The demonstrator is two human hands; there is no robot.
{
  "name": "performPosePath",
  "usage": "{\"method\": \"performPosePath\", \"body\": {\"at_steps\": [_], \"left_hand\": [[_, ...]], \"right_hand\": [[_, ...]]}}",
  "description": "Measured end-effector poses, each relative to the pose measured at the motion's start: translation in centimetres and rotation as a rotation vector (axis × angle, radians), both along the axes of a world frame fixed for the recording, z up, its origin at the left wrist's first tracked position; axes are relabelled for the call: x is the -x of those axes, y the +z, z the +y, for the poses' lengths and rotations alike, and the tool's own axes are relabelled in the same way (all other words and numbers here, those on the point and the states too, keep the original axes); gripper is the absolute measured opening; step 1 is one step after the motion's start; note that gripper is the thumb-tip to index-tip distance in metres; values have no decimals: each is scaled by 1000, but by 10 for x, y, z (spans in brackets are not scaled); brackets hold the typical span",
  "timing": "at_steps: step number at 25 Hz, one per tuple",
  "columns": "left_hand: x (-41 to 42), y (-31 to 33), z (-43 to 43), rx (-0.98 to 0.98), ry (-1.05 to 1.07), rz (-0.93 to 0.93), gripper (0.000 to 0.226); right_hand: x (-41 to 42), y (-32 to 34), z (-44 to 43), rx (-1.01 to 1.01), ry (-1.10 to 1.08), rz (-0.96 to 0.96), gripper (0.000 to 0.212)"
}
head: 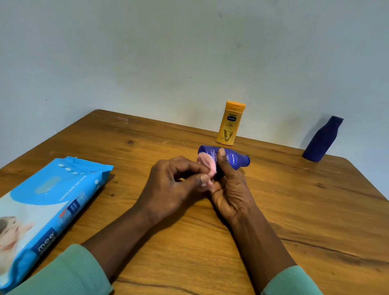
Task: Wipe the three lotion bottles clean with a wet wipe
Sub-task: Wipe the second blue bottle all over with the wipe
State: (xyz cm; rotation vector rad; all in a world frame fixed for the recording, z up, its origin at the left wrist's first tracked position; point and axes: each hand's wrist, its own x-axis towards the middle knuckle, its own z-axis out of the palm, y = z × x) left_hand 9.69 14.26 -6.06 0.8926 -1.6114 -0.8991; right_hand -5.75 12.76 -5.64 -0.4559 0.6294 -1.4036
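Observation:
A small dark blue Nivea lotion bottle (233,160) lies on its side in my right hand (228,188), cap pointing right, my thumb across its label. My left hand (173,185) pinches a crumpled pale pink wet wipe (207,166) against the bottle's base end. A yellow Vaseline bottle (229,123) stands upright at the table's far edge, just beyond my hands. Another dark blue bottle (322,139) stands at the far right corner with no label showing.
A blue pack of baby wet wipes (32,213) lies flat on the left of the wooden table (299,227). A pale wall rises right behind the table's far edge. My green sleeves rest near the front edge.

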Motion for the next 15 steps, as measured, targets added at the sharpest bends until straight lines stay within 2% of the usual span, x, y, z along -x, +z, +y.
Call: {"method": "performPosePath", "body": {"at_steps": [2, 3, 9, 12, 15], "left_hand": [[5, -1, 4, 109, 18, -128, 17], [5, 1, 4, 128, 36, -119, 16], [-4, 11, -4, -22, 195, 174, 15], [-2, 10, 2, -138, 28, 148, 14], [2, 9, 4, -135, -39, 47, 12]], "right_hand": [[1, 1, 0, -20, 24, -42, 41], [1, 2, 1, -22, 39, -54, 43], [-3, 4, 6, -21, 84, 14, 39], [-2, 5, 5, 9, 79, 28, 27], [-2, 7, 4, -1, 85, 3, 25]]}}
